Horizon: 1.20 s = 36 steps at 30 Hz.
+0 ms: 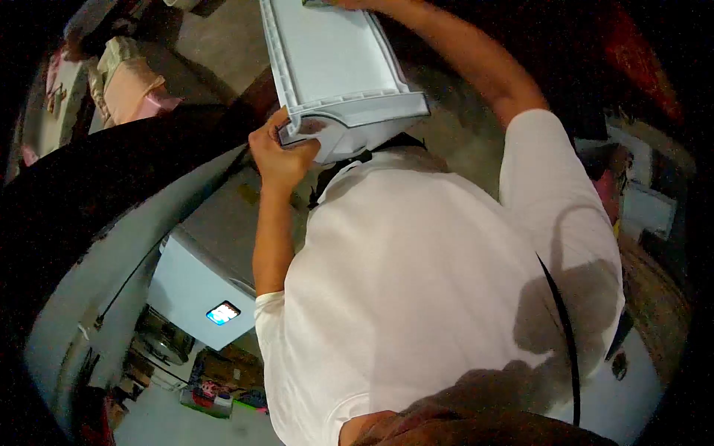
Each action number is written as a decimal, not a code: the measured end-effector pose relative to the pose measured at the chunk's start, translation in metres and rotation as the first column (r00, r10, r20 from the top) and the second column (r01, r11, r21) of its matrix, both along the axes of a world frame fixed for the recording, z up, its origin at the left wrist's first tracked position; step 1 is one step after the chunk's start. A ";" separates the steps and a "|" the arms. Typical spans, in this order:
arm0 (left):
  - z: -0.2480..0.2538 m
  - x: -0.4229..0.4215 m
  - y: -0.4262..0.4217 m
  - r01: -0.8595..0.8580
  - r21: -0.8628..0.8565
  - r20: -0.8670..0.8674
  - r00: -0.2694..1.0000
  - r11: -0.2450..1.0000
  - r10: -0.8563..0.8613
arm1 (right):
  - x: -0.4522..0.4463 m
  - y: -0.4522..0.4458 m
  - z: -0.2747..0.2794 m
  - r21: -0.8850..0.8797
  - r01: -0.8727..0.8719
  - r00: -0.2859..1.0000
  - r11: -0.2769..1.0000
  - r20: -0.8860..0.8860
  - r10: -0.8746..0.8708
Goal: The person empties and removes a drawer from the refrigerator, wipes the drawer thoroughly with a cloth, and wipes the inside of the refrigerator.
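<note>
A white plastic drawer with ribbed side rims and a curved grey-edged front extends away from my body to the top of the view. My left hand is closed round the left corner of its front, thumb on the front face. At the far end, my right hand is mostly cut off by the top edge. A small green thing, perhaps a sponge or cloth, shows by its fingers over the drawer's inner surface.
A white cabinet-like appliance with a bright label stands at lower left. Peach and pink cloth lies at upper left, beyond a dark edge. Assorted items sit low on the left. A white box stands at right.
</note>
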<state>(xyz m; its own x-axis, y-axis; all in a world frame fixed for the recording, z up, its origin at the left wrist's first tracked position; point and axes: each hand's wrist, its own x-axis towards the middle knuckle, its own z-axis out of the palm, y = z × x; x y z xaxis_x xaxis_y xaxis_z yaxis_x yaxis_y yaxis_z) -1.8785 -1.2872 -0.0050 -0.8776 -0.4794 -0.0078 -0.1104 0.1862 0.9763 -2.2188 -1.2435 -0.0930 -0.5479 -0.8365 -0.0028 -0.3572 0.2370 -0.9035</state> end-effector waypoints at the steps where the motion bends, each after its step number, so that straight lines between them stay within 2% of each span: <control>1: -0.008 -0.010 -0.006 -0.089 0.022 -0.040 0.995 0.996 0.090 | 0.005 0.001 0.002 0.030 -0.029 0.928 0.999 -0.371 0.038; 2: -0.006 -0.021 -0.014 -0.112 0.011 -0.037 0.993 0.994 0.112 | 0.012 0.001 0.006 0.058 -0.048 0.723 0.997 -0.686 0.075; 3: -0.002 -0.033 -0.022 -0.102 -0.049 0.045 0.993 0.994 0.105 | 0.016 0.009 0.010 -0.105 -0.245 0.728 0.964 -0.677 0.112; 4: 0.001 -0.042 -0.029 -0.079 -0.109 0.133 0.987 0.991 0.094 | 0.024 0.021 0.005 0.086 -0.230 0.699 0.969 -0.678 0.226; 5: 0.001 -0.056 -0.034 -0.103 -0.167 0.151 0.980 0.981 0.129 | 0.041 0.029 0.016 -0.058 -0.239 0.726 0.969 -0.673 0.139; 6: -0.007 -0.043 -0.026 -0.082 -0.194 0.132 0.985 0.977 0.109 | 0.074 0.055 0.024 -0.114 -0.278 0.690 0.954 -0.715 0.116; 8: -0.022 -0.079 -0.049 -0.193 -0.037 0.092 0.976 0.981 0.196 | 0.063 0.057 0.059 -0.003 -0.317 0.793 0.948 -0.550 0.263; 9: -0.009 -0.092 -0.054 -0.121 -0.171 0.112 0.984 0.978 0.142 | 0.058 0.057 0.065 -0.006 -0.316 0.795 0.949 -0.548 0.261; 10: -0.006 -0.101 -0.055 -0.123 -0.172 0.113 0.983 0.977 0.143 | 0.053 0.056 0.072 0.100 -0.294 0.795 0.951 -0.527 0.301; 11: -0.003 -0.111 -0.057 -0.082 -0.253 0.093 0.990 0.964 0.109 | 0.043 0.053 0.075 0.202 -0.274 0.793 0.940 -0.506 0.340; 12: -0.004 -0.122 -0.058 -0.048 -0.335 0.073 0.994 0.941 0.077 | 0.028 0.050 0.073 0.197 -0.283 0.787 0.939 -0.512 0.345; 14: -0.002 -0.147 -0.062 -0.083 -0.281 0.043 0.994 0.956 0.099 | 0.002 0.039 0.072 0.319 -0.110 0.768 0.941 -0.573 0.284; 16: 0.012 -0.164 -0.064 -0.053 -0.550 0.084 0.989 0.834 0.119 | -0.016 0.030 0.064 0.273 -0.126 0.764 0.954 -0.587 0.269; 17: 0.021 -0.172 -0.064 0.030 -0.479 0.263 0.958 0.878 0.111 | -0.033 0.022 0.059 0.234 -0.140 0.752 0.962 -0.607 0.257; 19: 0.021 -0.181 -0.067 0.032 -0.488 0.249 0.963 0.872 0.105 | -0.065 0.000 0.035 0.194 -0.151 0.749 0.969 -0.617 0.241; 21: 0.019 -0.174 -0.063 0.036 -0.494 0.230 0.969 0.869 0.091 | -0.089 -0.028 0.000 0.117 -0.106 0.648 0.987 -0.745 0.158; 22: 0.019 -0.176 -0.063 0.024 -0.502 0.177 0.981 0.864 0.076 | -0.099 -0.040 -0.005 0.121 -0.109 0.654 0.987 -0.738 0.163; 24: 0.016 -0.179 -0.063 0.027 -0.501 0.140 0.989 0.865 0.050 | -0.121 -0.054 0.006 0.198 -0.052 0.803 0.979 -0.574 0.159; 26: 0.012 -0.183 -0.076 -0.054 -0.410 0.094 0.990 0.910 0.101 | -0.147 -0.082 0.009 0.280 -0.006 0.907 0.960 -0.402 0.123; 27: 0.004 -0.185 -0.085 -0.086 -0.407 0.028 0.994 0.910 0.107 | -0.182 -0.123 -0.093 0.529 -0.083 0.262 0.845 -0.806 0.530; 28: -0.009 -0.186 -0.098 -0.081 -0.403 0.027 0.995 0.912 0.100 | -0.169 -0.107 -0.066 0.532 -0.076 0.265 0.843 -0.804 0.532; 29: -0.025 -0.188 -0.114 -0.137 -0.324 0.002 0.989 0.936 0.145 | -0.153 -0.089 -0.040 0.227 -0.186 0.598 0.956 -0.745 0.294; 30: -0.035 -0.187 -0.122 -0.193 -0.239 -0.017 0.981 0.951 0.195 | -0.134 -0.076 -0.007 -0.113 -0.165 0.861 0.980 -0.501 0.087; 31: -0.011 -0.196 -0.117 -0.224 -0.164 0.060 0.970 0.961 0.236 | -0.122 -0.077 0.005 0.264 -0.180 0.795 0.948 -0.529 0.298; 32: -0.021 -0.194 -0.126 -0.231 -0.157 0.055 0.969 0.960 0.242 | -0.124 -0.081 -0.003 0.271 -0.184 0.789 0.945 -0.532 0.306; 33: -0.037 -0.193 -0.144 -0.262 -0.114 0.017 0.964 0.958 0.265 | -0.132 -0.083 -0.022 0.217 -0.372 0.923 0.902 -0.016 0.384; 34: -0.046 -0.191 -0.158 -0.284 -0.075 -0.017 0.959 0.956 0.283 | -0.137 -0.079 -0.033 0.066 -0.495 0.767 0.866 0.501 0.400; 35: -0.032 -0.191 -0.166 -0.247 -0.376 0.073 0.953 0.893 0.294 | -0.114 -0.046 0.034 -0.017 -0.407 0.902 0.913 0.148 0.405; 36: -0.029 -0.189 -0.174 -0.242 -0.383 0.062 0.956 0.892 0.286 | -0.131 -0.031 0.042 0.054 -0.351 0.810 0.935 -0.483 0.332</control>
<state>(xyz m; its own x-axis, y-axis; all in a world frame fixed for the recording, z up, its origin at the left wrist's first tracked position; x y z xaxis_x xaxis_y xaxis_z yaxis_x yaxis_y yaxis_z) -2.0678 -1.4617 -0.0342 -0.7220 -0.6811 0.1216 -0.3116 0.4770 0.8218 -2.3499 -1.2746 -0.0507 -0.1517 -0.9643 0.2168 -0.7964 -0.0106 -0.6046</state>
